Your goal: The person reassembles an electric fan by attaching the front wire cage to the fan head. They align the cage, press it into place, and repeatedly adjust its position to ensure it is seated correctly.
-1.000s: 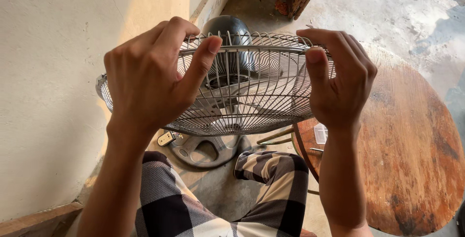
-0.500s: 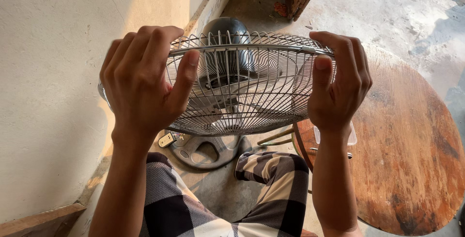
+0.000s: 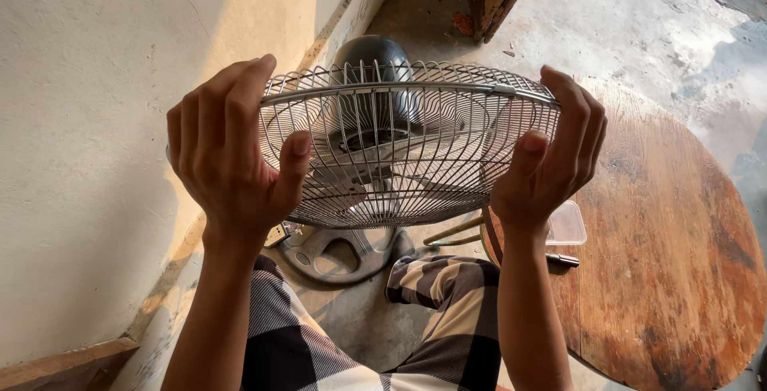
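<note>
A round metal wire fan cage (image 3: 407,143) is in front of me, with pale blades and the dark motor housing (image 3: 371,59) visible through its wires. My left hand (image 3: 232,147) grips the cage's left rim, fingers over the top and thumb on the near wires. My right hand (image 3: 547,159) grips the right rim the same way. The fan's grey base (image 3: 335,251) rests on the concrete floor below.
A worn round wooden table (image 3: 671,247) stands at my right, with a small clear plastic box (image 3: 567,227) and a dark thin tool (image 3: 563,260) at its left edge. A plastered wall (image 3: 88,119) runs along my left. My checkered-trousered legs (image 3: 431,319) are below.
Both hands have shifted their hold along the cage rim, the fingers now reaching further over the top. The cage has turned slightly in my hands.
</note>
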